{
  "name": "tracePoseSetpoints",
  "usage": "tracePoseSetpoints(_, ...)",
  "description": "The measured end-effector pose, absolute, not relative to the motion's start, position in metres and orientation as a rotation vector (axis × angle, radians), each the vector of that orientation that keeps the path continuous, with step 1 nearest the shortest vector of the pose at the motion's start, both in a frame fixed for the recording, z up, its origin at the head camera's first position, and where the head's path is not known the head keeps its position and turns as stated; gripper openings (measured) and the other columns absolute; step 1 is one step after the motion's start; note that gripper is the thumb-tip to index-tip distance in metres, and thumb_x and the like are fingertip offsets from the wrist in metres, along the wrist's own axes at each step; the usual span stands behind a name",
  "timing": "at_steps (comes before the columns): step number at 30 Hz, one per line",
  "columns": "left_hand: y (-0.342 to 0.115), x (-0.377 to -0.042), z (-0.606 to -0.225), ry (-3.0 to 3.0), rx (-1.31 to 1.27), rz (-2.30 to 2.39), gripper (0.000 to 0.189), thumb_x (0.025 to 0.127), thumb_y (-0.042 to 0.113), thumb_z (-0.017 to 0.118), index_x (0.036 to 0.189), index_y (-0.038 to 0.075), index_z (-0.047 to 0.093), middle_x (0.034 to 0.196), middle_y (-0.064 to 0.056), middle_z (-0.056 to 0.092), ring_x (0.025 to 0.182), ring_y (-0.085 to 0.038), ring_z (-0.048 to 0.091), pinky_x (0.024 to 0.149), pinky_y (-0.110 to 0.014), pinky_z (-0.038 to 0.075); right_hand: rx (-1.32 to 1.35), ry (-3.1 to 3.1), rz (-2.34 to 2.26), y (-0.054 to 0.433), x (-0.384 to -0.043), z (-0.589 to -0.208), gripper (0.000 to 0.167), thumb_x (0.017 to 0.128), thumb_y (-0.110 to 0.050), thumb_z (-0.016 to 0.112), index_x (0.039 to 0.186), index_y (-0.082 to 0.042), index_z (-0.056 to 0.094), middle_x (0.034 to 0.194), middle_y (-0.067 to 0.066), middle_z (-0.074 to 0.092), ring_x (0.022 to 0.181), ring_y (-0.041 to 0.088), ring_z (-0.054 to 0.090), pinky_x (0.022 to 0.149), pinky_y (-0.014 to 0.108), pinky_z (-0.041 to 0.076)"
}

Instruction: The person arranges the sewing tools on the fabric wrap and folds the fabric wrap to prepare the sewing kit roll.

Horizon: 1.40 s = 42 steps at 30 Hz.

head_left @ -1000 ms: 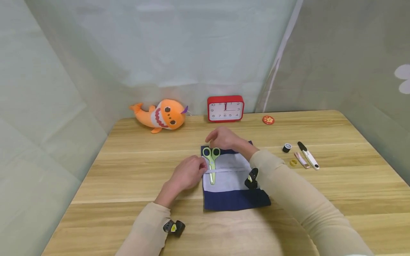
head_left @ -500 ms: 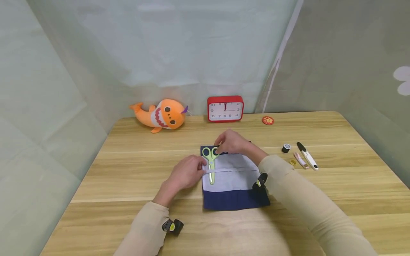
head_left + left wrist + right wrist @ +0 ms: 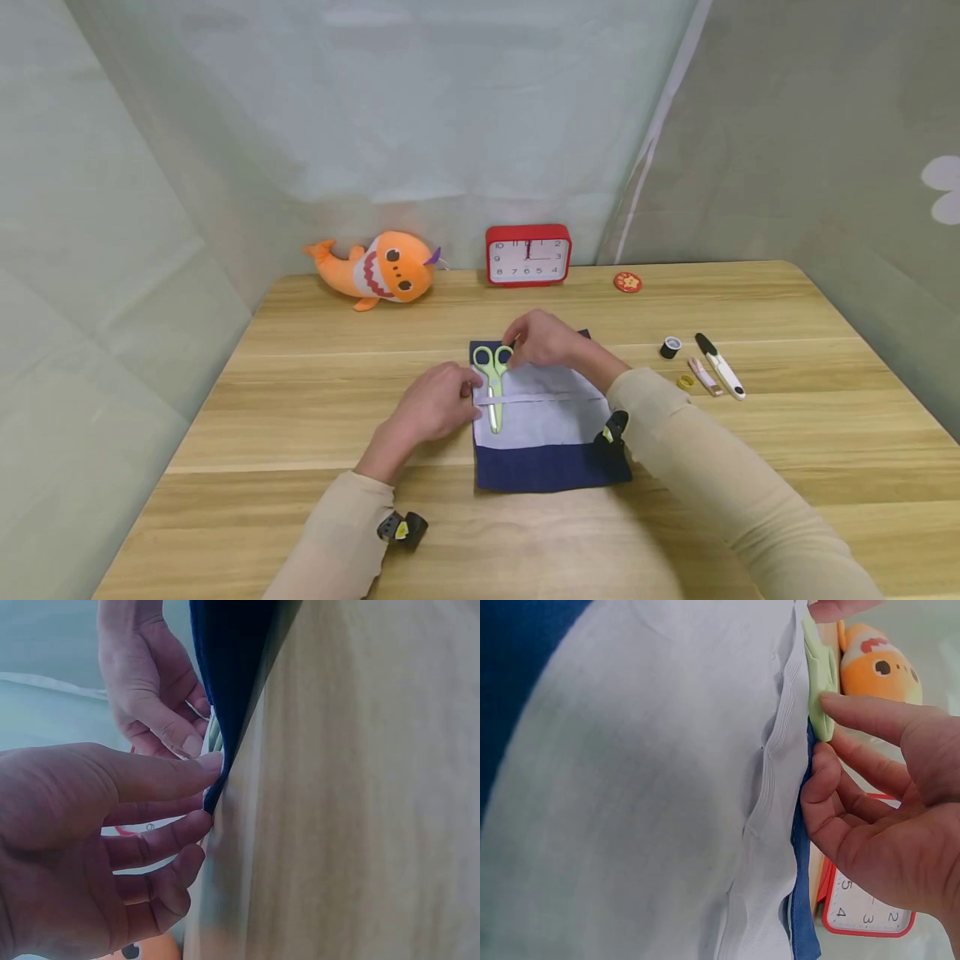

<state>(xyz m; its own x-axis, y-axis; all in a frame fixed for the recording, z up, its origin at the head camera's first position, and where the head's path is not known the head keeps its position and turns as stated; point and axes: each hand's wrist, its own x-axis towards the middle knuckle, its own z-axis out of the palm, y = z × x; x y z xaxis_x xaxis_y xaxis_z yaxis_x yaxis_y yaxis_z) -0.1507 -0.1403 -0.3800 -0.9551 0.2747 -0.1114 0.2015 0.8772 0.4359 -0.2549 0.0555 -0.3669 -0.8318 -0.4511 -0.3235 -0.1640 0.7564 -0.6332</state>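
Note:
A navy and pale grey fabric organizer (image 3: 551, 470) lies on the table, with a narrow elastic strap (image 3: 555, 398) across its middle. Light green scissors (image 3: 496, 385) sit along its left side, blades tucked under the strap and handles toward the back. At the left edge, the thumb and a finger of my left hand (image 3: 435, 404) pinch the fabric; the left wrist view shows that edge lifted slightly. My right hand (image 3: 547, 338) is at the right handle loop. In the right wrist view its thumb presses the green handle (image 3: 822, 690), with the other fingers bent beneath.
To the right lie a black thread spool (image 3: 671, 347), a yellow ring-shaped item (image 3: 686, 382), a small pink tool (image 3: 705, 377) and a black-and-white seam ripper-like tool (image 3: 720, 367). An orange plush shark (image 3: 390, 271), a red clock (image 3: 528, 257) and a red disc (image 3: 627, 282) line the back.
My right hand has moved right and slightly nearer, from behind the scissors' handles to the right loop. My left hand stays at the fabric's left edge, and the scissors look nearly unmoved.

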Motion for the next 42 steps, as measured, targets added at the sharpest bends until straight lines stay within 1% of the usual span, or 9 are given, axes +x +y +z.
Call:
tracePoseSetpoints(4, -0.1398, -0.1506, -0.3804, 2.885, 0.367, 0.647, 0.041, 0.085, 0.016, 0.087, 0.124, 0.006, 0.076, 0.097, -0.004, 0.068, 0.091, -0.021, 0.058, 0.090, -0.041, 0.052, -0.470, 2.474, -0.852, 0.0562, -0.2535, -0.3678, 0.032, 0.088, -0.014, 0.085, 0.118, -0.012, 0.075, 0.110, 0.008, 0.071, 0.098, 0.023, 0.062, 0.083, 0.033, 0.051)
tracePoseSetpoints(9, -0.1397, -0.1508, -0.3815, 2.889, 0.372, 0.644, 0.040, 0.085, 0.015, 0.088, 0.122, 0.006, 0.077, 0.095, -0.004, 0.067, 0.090, -0.020, 0.058, 0.089, -0.041, 0.052, -0.495, 2.468, -0.857, 0.0566, -0.2520, -0.3699, 0.034, 0.086, -0.014, 0.087, 0.117, -0.012, 0.073, 0.101, 0.007, 0.070, 0.091, 0.021, 0.060, 0.078, 0.031, 0.048)
tracePoseSetpoints(12, -0.1397, -0.1509, -0.3820, 2.889, 0.365, 0.646, 0.039, 0.085, 0.015, 0.088, 0.121, 0.006, 0.077, 0.093, -0.003, 0.066, 0.088, -0.020, 0.057, 0.086, -0.039, 0.051, -0.511, 2.474, -0.850, 0.0563, -0.2511, -0.3708, 0.034, 0.085, -0.014, 0.087, 0.117, -0.011, 0.073, 0.099, 0.007, 0.069, 0.089, 0.021, 0.060, 0.077, 0.031, 0.048)
tracePoseSetpoints(16, -0.1393, -0.1504, -0.3820, 2.881, 0.338, 0.654, 0.038, 0.085, 0.014, 0.087, 0.120, 0.006, 0.077, 0.093, -0.003, 0.066, 0.087, -0.019, 0.057, 0.083, -0.038, 0.050, -0.524, 2.477, -0.840, 0.0552, -0.2498, -0.3709, 0.034, 0.085, -0.014, 0.088, 0.116, -0.012, 0.073, 0.100, 0.007, 0.068, 0.090, 0.021, 0.060, 0.078, 0.031, 0.048)
tracePoseSetpoints(24, -0.1387, -0.1497, -0.3820, 2.883, 0.331, 0.666, 0.036, 0.085, 0.014, 0.088, 0.118, 0.006, 0.078, 0.096, -0.004, 0.068, 0.089, -0.019, 0.059, 0.086, -0.039, 0.052, -0.532, 2.469, -0.834, 0.0550, -0.2484, -0.3701, 0.034, 0.085, -0.015, 0.088, 0.115, -0.012, 0.072, 0.101, 0.008, 0.067, 0.091, 0.022, 0.060, 0.078, 0.031, 0.049)
tracePoseSetpoints(42, -0.1386, -0.1489, -0.3798, 2.887, 0.325, 0.685, 0.033, 0.084, 0.013, 0.088, 0.115, 0.006, 0.078, 0.095, -0.004, 0.068, 0.089, -0.019, 0.059, 0.086, -0.039, 0.051, -0.560, 2.469, -0.806, 0.0543, -0.2502, -0.3715, 0.032, 0.086, -0.019, 0.088, 0.114, -0.016, 0.073, 0.105, 0.008, 0.065, 0.097, 0.024, 0.058, 0.081, 0.033, 0.048)
